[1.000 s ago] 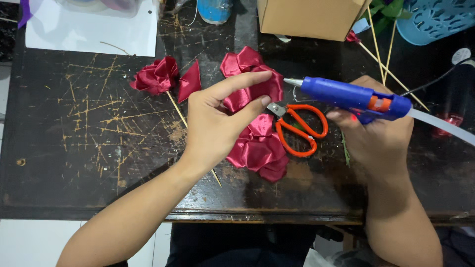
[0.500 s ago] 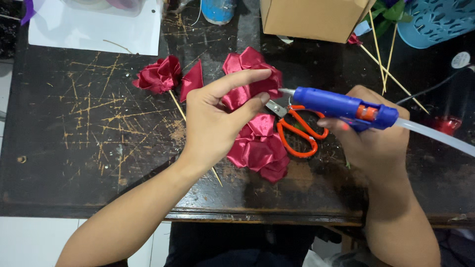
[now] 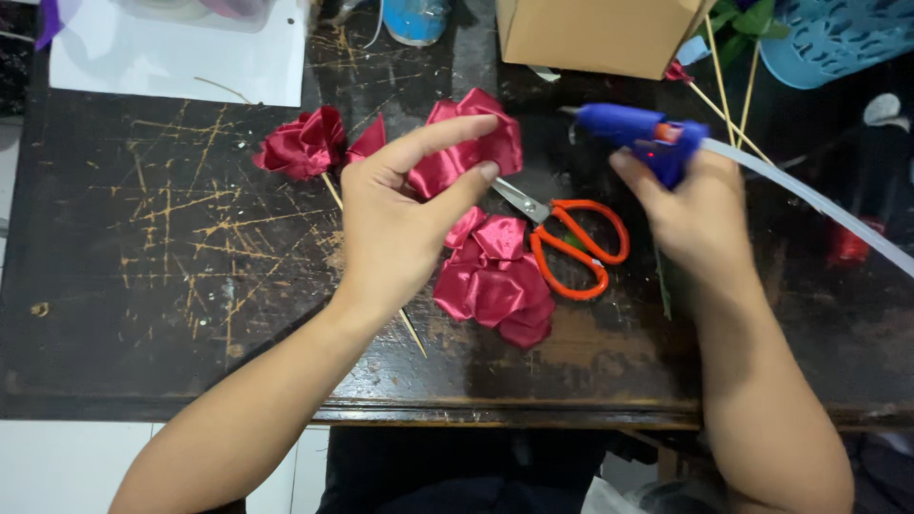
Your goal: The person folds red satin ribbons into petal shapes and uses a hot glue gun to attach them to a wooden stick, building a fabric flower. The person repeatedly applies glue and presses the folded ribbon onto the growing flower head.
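My left hand [image 3: 405,219] pinches a folded red satin petal [image 3: 476,143] between thumb and fingers above the dark table [image 3: 143,286]. My right hand [image 3: 690,205] grips a blue glue gun [image 3: 633,128] with a clear glue stick [image 3: 809,200] trailing to the right; its nozzle points left, a short way from the petal. A red satin rose on a thin stick [image 3: 305,143] lies left of my left hand. Several loose red petals [image 3: 495,281] lie below it.
Orange-handled scissors [image 3: 571,243] lie between my hands. A cardboard box [image 3: 600,33] stands at the back, with wooden sticks [image 3: 724,86] and a blue basket [image 3: 838,38] to its right. A white sheet [image 3: 171,57] lies at the back left.
My right hand has lifted the glue gun up and to the right, drawing its nozzle back from the petal. My left hand keeps hold of the petal.
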